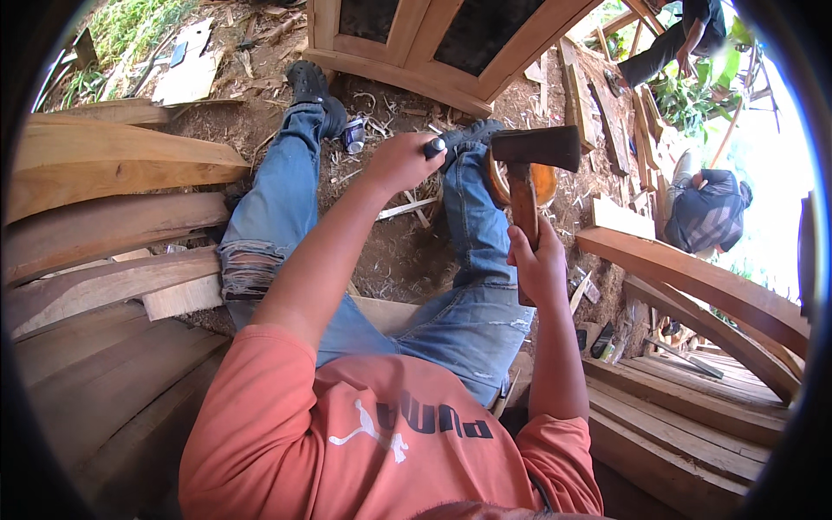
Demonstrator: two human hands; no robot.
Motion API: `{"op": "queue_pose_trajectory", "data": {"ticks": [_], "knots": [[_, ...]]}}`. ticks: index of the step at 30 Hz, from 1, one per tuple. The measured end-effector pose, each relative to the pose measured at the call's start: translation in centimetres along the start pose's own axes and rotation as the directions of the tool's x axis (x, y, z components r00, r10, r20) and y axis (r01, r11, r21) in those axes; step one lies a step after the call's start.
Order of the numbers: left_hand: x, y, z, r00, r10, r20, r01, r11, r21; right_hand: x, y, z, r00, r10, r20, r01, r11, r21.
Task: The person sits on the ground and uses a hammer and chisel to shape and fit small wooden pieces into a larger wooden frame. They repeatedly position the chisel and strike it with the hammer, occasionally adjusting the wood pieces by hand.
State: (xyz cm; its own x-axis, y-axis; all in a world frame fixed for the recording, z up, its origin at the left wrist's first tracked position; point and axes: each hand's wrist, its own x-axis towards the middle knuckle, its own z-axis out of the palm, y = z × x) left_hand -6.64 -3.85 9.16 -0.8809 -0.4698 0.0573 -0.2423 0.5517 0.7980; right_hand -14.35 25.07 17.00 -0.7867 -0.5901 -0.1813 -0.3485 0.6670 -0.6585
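Two hands are engaged, well apart from each other. Right hand (pixel 539 260), centre right of the frame, is closed around the wooden handle of a hatchet (pixel 529 165), held upright with its dark head uppermost. Left hand (pixel 400 161), upper centre, is clenched on a dark tool (pixel 436 146) whose tip shows beside the fist; its kind cannot be determined. Both sit above the jeans-clad legs. A small can (pixel 354 134) lies on the dirt near the dark shoe (pixel 308 82). Curved planks (pixel 113 225) are stacked at left, a wooden frame (pixel 407 43) stands at top, and flat pale sheets (pixel 186 74) lie upper left.
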Motion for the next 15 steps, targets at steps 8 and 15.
{"op": "queue_pose_trajectory", "data": {"ticks": [8,15], "knots": [[-0.6,-0.3,-0.1,1.0,-0.004,0.022,0.003,0.999,0.034,0.5,-4.5,0.3,0.923,-0.358,-0.139,0.296,0.895,-0.332],[-0.4,-1.7,1.2,0.998,0.06,-0.035,-0.062,0.998,-0.032,1.1,-4.4,0.7,0.932,-0.35,-0.09,0.273,0.846,-0.458]]}}
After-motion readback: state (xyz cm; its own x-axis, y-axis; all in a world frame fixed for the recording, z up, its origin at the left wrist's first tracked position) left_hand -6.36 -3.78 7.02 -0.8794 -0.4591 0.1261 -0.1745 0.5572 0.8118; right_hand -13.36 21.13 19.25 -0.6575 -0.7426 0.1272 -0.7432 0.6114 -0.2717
